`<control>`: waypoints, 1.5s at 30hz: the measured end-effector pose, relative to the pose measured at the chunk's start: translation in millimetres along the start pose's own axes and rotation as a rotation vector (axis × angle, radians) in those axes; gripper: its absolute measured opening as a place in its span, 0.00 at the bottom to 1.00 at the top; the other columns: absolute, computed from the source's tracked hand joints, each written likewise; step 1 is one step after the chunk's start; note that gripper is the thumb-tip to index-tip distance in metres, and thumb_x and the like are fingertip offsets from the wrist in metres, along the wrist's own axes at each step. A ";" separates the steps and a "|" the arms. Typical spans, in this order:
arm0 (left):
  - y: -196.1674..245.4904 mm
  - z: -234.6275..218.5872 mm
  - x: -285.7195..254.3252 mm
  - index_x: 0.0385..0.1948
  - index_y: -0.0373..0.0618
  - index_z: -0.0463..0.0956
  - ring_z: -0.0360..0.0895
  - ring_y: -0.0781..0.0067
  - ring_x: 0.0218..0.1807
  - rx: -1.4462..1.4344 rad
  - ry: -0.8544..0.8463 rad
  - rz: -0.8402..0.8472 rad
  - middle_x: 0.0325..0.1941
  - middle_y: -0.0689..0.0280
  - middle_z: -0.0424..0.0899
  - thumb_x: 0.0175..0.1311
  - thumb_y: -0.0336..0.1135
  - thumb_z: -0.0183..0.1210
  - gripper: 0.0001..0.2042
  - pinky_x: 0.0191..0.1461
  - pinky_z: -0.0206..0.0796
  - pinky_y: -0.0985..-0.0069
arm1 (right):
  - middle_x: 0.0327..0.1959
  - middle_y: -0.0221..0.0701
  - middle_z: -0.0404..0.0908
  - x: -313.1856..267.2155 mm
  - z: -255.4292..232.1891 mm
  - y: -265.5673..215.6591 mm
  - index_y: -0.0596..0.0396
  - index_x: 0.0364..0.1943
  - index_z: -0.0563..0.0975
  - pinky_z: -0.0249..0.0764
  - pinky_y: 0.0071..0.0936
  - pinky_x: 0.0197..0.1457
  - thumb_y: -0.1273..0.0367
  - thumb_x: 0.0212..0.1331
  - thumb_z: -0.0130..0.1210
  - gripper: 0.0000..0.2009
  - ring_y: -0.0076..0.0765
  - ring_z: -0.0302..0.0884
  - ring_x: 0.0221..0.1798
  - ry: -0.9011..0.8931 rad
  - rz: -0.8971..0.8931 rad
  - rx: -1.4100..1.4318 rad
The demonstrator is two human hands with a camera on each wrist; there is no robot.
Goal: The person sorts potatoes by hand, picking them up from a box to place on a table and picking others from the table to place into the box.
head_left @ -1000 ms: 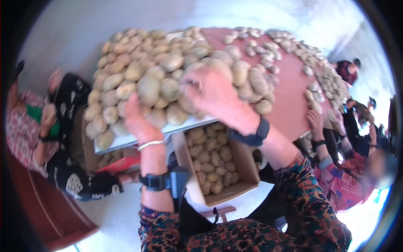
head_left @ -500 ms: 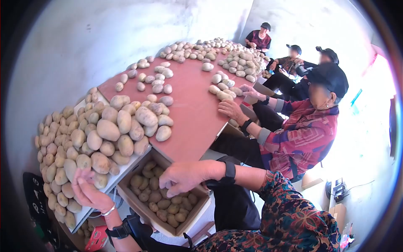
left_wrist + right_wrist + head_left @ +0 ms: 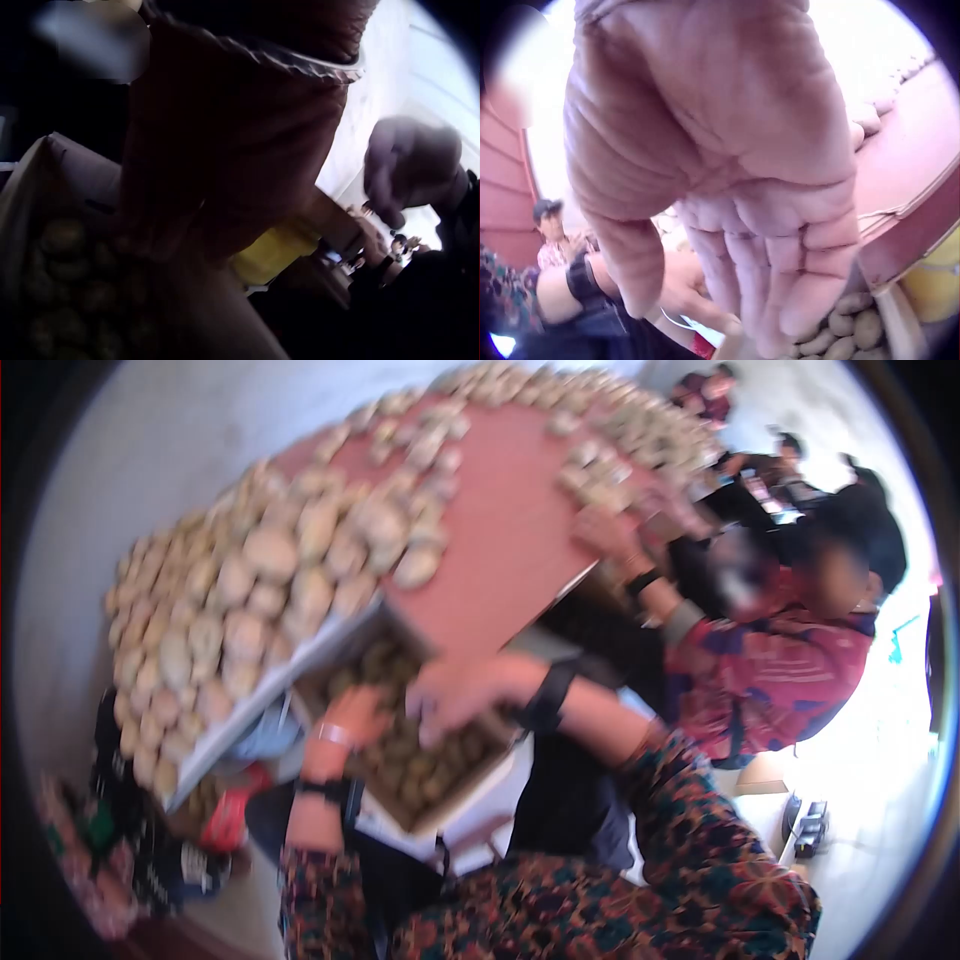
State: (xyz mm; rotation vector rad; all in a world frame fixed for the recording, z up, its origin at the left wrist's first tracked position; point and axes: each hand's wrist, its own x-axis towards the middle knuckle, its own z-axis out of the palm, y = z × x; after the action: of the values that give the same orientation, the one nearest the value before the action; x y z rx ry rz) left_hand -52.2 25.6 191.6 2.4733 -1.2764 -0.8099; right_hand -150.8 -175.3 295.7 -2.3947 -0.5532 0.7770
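Note:
My left hand [image 3: 350, 718] reaches over the left side of an open cardboard box [image 3: 498, 768], fingers extended and blurred in the head view. Potatoes [image 3: 420, 785] lie inside that box. In the left wrist view the same hand [image 3: 232, 142] hangs dark above the box wall, with potatoes [image 3: 64, 240] below. Above the box's far right part is my right hand [image 3: 460, 690]. The right wrist view shows its palm [image 3: 712, 150] facing the camera, the fingers loosely extended and nothing in them.
A large heap of potatoes [image 3: 240, 575] covers the table's left end, beside the red tabletop [image 3: 500, 500]. More potatoes [image 3: 600, 475] lie along the far side. A person in a pink patterned top [image 3: 770, 670] sits close on the right. A red carton [image 3: 235, 810] stands lower left.
The view first swung right along the table. My left hand moved from the heap at the table's edge to over the box; the right hand went from the heap to above the box.

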 end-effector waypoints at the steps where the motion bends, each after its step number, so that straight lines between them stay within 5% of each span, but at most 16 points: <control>1: -18.6 17.3 6.6 0.49 0.43 0.78 0.75 0.44 0.56 -0.106 0.073 0.033 0.51 0.47 0.80 0.57 0.40 0.59 0.19 0.60 0.67 0.55 | 0.41 0.39 0.84 10.6 3.3 14.1 0.61 0.47 0.79 0.76 0.37 0.48 0.53 0.54 0.62 0.25 0.41 0.82 0.42 0.089 -0.143 0.222; 2: -4.6 5.9 3.3 0.44 0.40 0.80 0.76 0.41 0.52 -0.104 0.001 -0.093 0.47 0.45 0.81 0.57 0.38 0.57 0.16 0.57 0.68 0.53 | 0.42 0.35 0.84 14.3 -1.9 14.3 0.62 0.48 0.78 0.76 0.31 0.48 0.52 0.58 0.60 0.26 0.35 0.82 0.44 0.120 -0.222 0.497; 3: -60.7 56.6 25.8 0.39 0.37 0.80 0.76 0.38 0.49 -0.112 0.203 0.099 0.43 0.44 0.81 0.58 0.37 0.56 0.13 0.54 0.69 0.51 | 0.43 0.35 0.84 11.7 -11.9 3.9 0.61 0.48 0.78 0.75 0.25 0.47 0.52 0.60 0.60 0.24 0.30 0.82 0.45 0.092 -0.199 0.807; 4: -74.6 66.2 28.8 0.43 0.40 0.80 0.75 0.40 0.52 -0.132 0.175 -0.100 0.46 0.45 0.81 0.58 0.37 0.57 0.14 0.56 0.68 0.53 | 0.42 0.35 0.84 10.7 -17.5 -4.9 0.60 0.48 0.78 0.75 0.19 0.46 0.55 0.61 0.59 0.22 0.26 0.82 0.44 0.170 -0.261 0.897; 5: -35.8 34.7 2.3 0.48 0.43 0.79 0.75 0.43 0.55 -0.099 0.113 -0.232 0.51 0.46 0.80 0.58 0.37 0.58 0.17 0.59 0.68 0.57 | 0.41 0.35 0.84 12.8 -22.5 -7.7 0.61 0.47 0.78 0.75 0.20 0.46 0.57 0.62 0.59 0.21 0.27 0.82 0.42 0.239 -0.289 0.940; 10: -67.1 78.3 14.2 0.52 0.44 0.78 0.74 0.51 0.61 -0.062 -0.212 -0.465 0.56 0.49 0.78 0.57 0.34 0.59 0.19 0.63 0.67 0.62 | 0.38 0.35 0.84 20.2 -34.8 3.4 0.62 0.45 0.79 0.74 0.20 0.45 0.59 0.62 0.58 0.18 0.25 0.81 0.39 0.480 -0.400 1.073; 14: -87.0 130.2 34.3 0.51 0.41 0.78 0.74 0.51 0.60 -0.099 -0.158 -0.526 0.56 0.48 0.78 0.57 0.32 0.60 0.18 0.63 0.67 0.63 | 0.37 0.34 0.84 9.3 -32.1 9.0 0.61 0.44 0.79 0.73 0.20 0.43 0.59 0.62 0.58 0.17 0.25 0.80 0.38 0.597 -0.318 1.205; 17: -91.5 146.1 49.4 0.50 0.37 0.77 0.75 0.50 0.59 -0.067 -0.040 -0.659 0.55 0.47 0.79 0.55 0.30 0.60 0.19 0.63 0.68 0.63 | 0.32 0.29 0.84 -1.6 -31.2 2.0 0.57 0.38 0.81 0.70 0.16 0.40 0.58 0.61 0.58 0.15 0.20 0.80 0.34 0.617 -0.265 1.258; 19: -109.0 159.9 77.2 0.48 0.35 0.77 0.77 0.52 0.57 0.154 0.483 -0.622 0.55 0.49 0.79 0.52 0.36 0.64 0.22 0.62 0.69 0.65 | 0.32 0.29 0.83 -8.7 -31.2 0.2 0.57 0.37 0.81 0.72 0.17 0.39 0.61 0.61 0.58 0.13 0.21 0.80 0.33 0.585 -0.209 1.354; 21: -73.0 169.3 150.4 0.48 0.35 0.78 0.77 0.52 0.57 0.058 0.482 -0.491 0.55 0.49 0.80 0.52 0.37 0.64 0.22 0.62 0.69 0.65 | 0.35 0.34 0.83 -11.4 -30.8 -0.8 0.63 0.41 0.79 0.76 0.22 0.43 0.66 0.60 0.61 0.13 0.26 0.81 0.35 0.481 -0.201 1.507; 25: 118.3 151.3 338.9 0.48 0.35 0.78 0.77 0.53 0.57 -0.199 0.456 -0.045 0.55 0.49 0.80 0.51 0.38 0.65 0.22 0.62 0.69 0.65 | 0.31 0.31 0.81 -7.1 -26.8 -4.1 0.62 0.38 0.78 0.76 0.21 0.39 0.66 0.61 0.60 0.11 0.23 0.79 0.34 0.497 -0.344 1.545; 28: 205.2 164.2 349.9 0.48 0.35 0.78 0.77 0.53 0.57 -0.292 0.341 0.137 0.55 0.49 0.80 0.51 0.39 0.65 0.23 0.61 0.69 0.65 | 0.27 0.30 0.80 -1.3 -22.2 -2.3 0.63 0.33 0.77 0.74 0.20 0.33 0.68 0.59 0.57 0.09 0.21 0.77 0.28 0.554 -0.358 1.546; 33: 254.6 175.3 361.2 0.47 0.35 0.78 0.77 0.54 0.57 -0.339 0.201 0.256 0.54 0.49 0.80 0.50 0.40 0.66 0.24 0.61 0.69 0.65 | 0.21 0.32 0.80 1.7 -15.6 -0.7 0.63 0.27 0.77 0.73 0.20 0.27 0.71 0.54 0.54 0.07 0.24 0.78 0.22 0.670 -0.458 1.537; 40: 252.1 196.0 350.9 0.47 0.35 0.79 0.78 0.54 0.57 -0.370 0.027 0.251 0.54 0.50 0.80 0.48 0.43 0.67 0.25 0.61 0.69 0.65 | 0.21 0.32 0.80 -6.3 -7.7 -2.0 0.64 0.25 0.77 0.73 0.20 0.27 0.72 0.52 0.55 0.07 0.24 0.78 0.22 0.624 -0.438 1.489; 43: 193.6 199.6 321.7 0.47 0.35 0.79 0.78 0.55 0.56 -0.338 -0.051 0.131 0.54 0.50 0.80 0.48 0.43 0.67 0.26 0.61 0.69 0.66 | 0.24 0.26 0.80 -15.1 -17.8 2.6 0.60 0.33 0.79 0.70 0.18 0.24 0.68 0.59 0.56 0.08 0.17 0.76 0.24 0.592 -0.393 1.413; 45: 107.7 210.2 278.8 0.47 0.35 0.79 0.78 0.55 0.56 -0.313 -0.102 -0.051 0.54 0.50 0.81 0.47 0.44 0.67 0.26 0.60 0.69 0.66 | 0.25 0.27 0.80 -17.1 -21.8 1.8 0.59 0.35 0.80 0.69 0.17 0.22 0.66 0.60 0.57 0.09 0.17 0.76 0.23 0.579 -0.379 1.463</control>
State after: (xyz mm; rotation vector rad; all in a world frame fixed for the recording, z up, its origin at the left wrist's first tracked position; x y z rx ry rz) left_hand -116.4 -255.1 -33.4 2.2470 -1.0284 -1.0709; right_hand -149.4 -193.9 316.3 -0.9877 -0.0670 0.1174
